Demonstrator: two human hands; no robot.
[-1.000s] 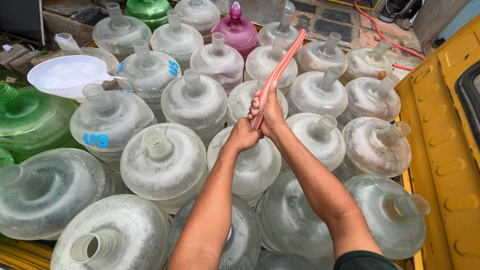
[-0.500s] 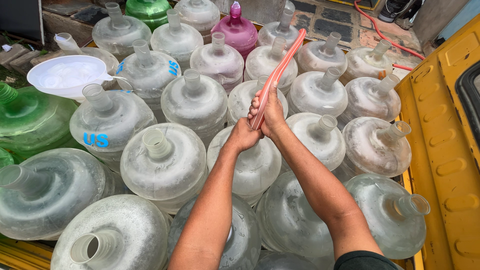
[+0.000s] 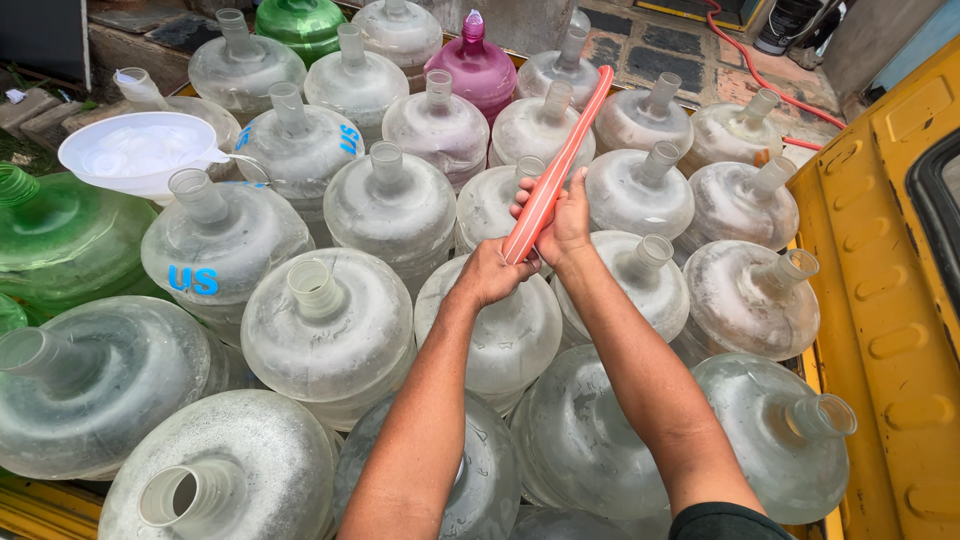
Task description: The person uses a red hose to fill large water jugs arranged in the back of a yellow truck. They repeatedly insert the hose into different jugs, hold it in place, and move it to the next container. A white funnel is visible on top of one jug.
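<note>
Head view. Both hands raised over a packed load of large empty water jugs. Left hand (image 3: 487, 275) wrapped around the lower end of a red hose (image 3: 553, 170); right hand (image 3: 566, 218) closed on the same hose just above, fingers curled over it, thumb side toward the left hand. Hands touching one another, both clamped on the hose. Hose running up and away from the hands at a slant, its far end open and free above the jug necks.

Directly under the hands — a clear jug (image 3: 497, 318) with its neck hidden behind the left wrist. Just beyond the hands, another clear jug's neck (image 3: 530, 166) beside the hose. To the left of the left hand, a clear jug with an open neck (image 3: 314, 288); further left, a jug with blue lettering (image 3: 215, 240), and beyond it a white funnel (image 3: 140, 152) seated on a jug. Well to the left, a green jug (image 3: 60, 235) lying tilted. Far beyond the hands, a pink jug (image 3: 478, 65) with a cap, and a second green jug (image 3: 300, 20) at the top edge. To the right of the right hand — yellow metal side panel (image 3: 880, 280) of the vehicle bed. Past the jugs, a thin red hose (image 3: 745, 75) on paving.
</note>
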